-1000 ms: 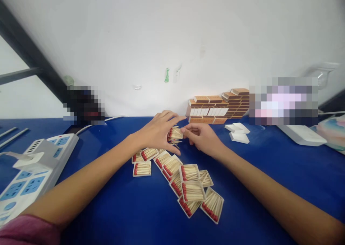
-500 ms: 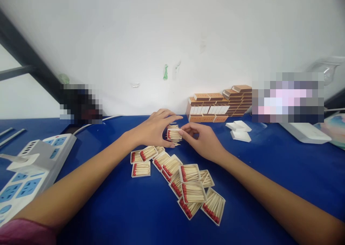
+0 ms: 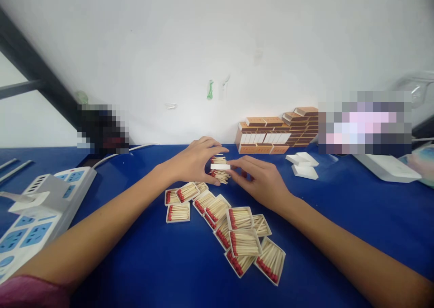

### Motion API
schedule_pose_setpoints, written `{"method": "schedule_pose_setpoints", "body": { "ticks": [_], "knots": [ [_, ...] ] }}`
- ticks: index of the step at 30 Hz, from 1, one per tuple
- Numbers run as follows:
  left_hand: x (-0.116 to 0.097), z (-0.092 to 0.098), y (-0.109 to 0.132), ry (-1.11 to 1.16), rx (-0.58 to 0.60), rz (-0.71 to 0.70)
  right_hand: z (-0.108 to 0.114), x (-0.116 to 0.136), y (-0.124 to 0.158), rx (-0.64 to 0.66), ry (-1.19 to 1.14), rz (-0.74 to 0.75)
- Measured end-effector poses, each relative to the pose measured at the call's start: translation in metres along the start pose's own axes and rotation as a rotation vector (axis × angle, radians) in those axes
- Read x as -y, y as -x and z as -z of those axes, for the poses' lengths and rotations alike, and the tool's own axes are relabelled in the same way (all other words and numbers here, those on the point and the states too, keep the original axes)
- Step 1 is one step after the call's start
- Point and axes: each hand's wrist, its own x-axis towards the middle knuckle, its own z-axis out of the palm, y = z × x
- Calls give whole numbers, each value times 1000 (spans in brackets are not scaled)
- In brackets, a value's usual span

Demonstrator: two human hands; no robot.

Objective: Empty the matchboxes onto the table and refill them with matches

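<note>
My right hand [image 3: 262, 177] pinches one end of a white matchbox tray [image 3: 220, 167], whose long side faces me. What lies inside the tray is hidden at this angle. Behind and below the tray is a pile of loose matches [image 3: 221, 177] with red heads and pale sticks. My left hand [image 3: 195, 161] curves round the left side of this pile, thumb and fingers apart, its palm toward the matches. Nearer to me, several filled matchbox trays [image 3: 242, 242] overlap in a loose cluster. A smaller group of filled trays [image 3: 178, 212] sits below my left hand.
Brown matchboxes [image 3: 281, 131] are stacked against the wall at the back right. Several white trays [image 3: 301, 164] lie right of my right hand. A white power strip [image 3: 68, 204] with a plugged-in adapter occupies the left, its cable running back. A white box-shaped object [image 3: 386, 168] lies far right.
My right hand has tipped the tray: its matches showed before, and now its white side faces me. My left hand has stayed by the pile.
</note>
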Motion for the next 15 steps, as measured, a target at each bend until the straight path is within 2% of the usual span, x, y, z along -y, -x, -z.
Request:
{"method": "schedule_pose_setpoints", "body": {
  "ticks": [5,10,13,15],
  "knots": [
    [-1,-1,0,3,-14,-2,7,1,0,2,71,39],
    [0,-2,-1,-5,-21,-25,19,-2,1,-52,94,-5],
    [0,-2,-1,0,-17,-22,33,-4,-1,-124,120,-79],
    [-1,-1,-1,1,-12,-17,45,-10,-3,-146,131,-195]
  ]
}}
